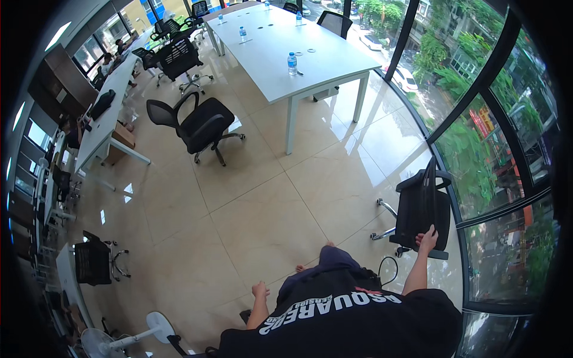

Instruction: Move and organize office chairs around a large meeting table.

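Note:
My right hand (pixel 427 239) grips the near edge of the black mesh backrest (pixel 429 197) of an office chair by the curved window. The chair's black seat (pixel 406 210) and chrome-legged base show to the left of the backrest. My left hand (pixel 260 290) hangs over the tiled floor at my side, its fingers loosely curled, touching nothing that I can see. A thin black cable (pixel 389 271) loops beside my clothing, below the chair.
Ahead stands a long white table (pixel 313 49) with water bottles (pixel 292 63). A black swivel chair (pixel 201 125) is left of it. A white fan (pixel 134 338) stands at lower left, near another chair (pixel 92 263). People sit along desks (pixel 112 107) at far left.

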Demonstrator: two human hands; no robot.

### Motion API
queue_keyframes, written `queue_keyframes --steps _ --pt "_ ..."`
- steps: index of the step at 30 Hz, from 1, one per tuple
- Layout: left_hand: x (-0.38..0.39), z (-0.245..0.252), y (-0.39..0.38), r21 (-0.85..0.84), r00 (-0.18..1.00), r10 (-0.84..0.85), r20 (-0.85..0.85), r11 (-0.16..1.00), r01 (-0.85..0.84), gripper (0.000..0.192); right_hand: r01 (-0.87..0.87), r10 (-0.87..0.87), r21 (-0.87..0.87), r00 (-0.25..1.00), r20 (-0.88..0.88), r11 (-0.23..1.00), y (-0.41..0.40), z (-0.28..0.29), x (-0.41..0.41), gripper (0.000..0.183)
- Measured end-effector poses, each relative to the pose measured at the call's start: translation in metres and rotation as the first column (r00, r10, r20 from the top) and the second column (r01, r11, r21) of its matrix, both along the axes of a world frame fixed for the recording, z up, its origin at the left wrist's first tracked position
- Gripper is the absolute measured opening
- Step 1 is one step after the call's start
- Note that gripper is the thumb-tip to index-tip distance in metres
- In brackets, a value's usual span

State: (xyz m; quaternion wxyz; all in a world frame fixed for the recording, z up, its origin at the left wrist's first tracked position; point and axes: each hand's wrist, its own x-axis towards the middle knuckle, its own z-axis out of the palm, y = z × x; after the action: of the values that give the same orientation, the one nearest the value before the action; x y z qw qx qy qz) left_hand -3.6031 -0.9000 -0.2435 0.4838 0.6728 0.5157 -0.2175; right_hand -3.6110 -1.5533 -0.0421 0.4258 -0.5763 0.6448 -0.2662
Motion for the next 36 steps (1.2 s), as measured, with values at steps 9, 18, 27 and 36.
queue_keyframes --steps 9,18,27,36 --pt "0.111 -0.003 0.022 -0.121 0.981 0.153 0.121 0.983 -0.138 0.037 -0.419 0.401 0.270 0.908 0.122 0.867 0.024 -0.072 0.189 0.035" --pt "0.169 0.037 0.070 -0.020 0.956 0.284 0.074 0.959 -0.283 0.038 -0.708 0.915 0.672 0.387 0.111 0.218 0.211 -0.142 0.404 0.040" --pt "0.246 0.044 0.111 -0.002 0.840 0.510 0.185 0.855 -0.519 0.031 -0.786 0.991 0.619 0.089 0.102 0.007 0.324 -0.150 0.568 0.040" --pt "0.324 0.016 0.213 0.062 0.835 0.550 0.016 0.833 -0.550 0.030 -0.693 0.973 0.714 0.219 0.071 0.104 0.442 -0.161 0.608 0.037"
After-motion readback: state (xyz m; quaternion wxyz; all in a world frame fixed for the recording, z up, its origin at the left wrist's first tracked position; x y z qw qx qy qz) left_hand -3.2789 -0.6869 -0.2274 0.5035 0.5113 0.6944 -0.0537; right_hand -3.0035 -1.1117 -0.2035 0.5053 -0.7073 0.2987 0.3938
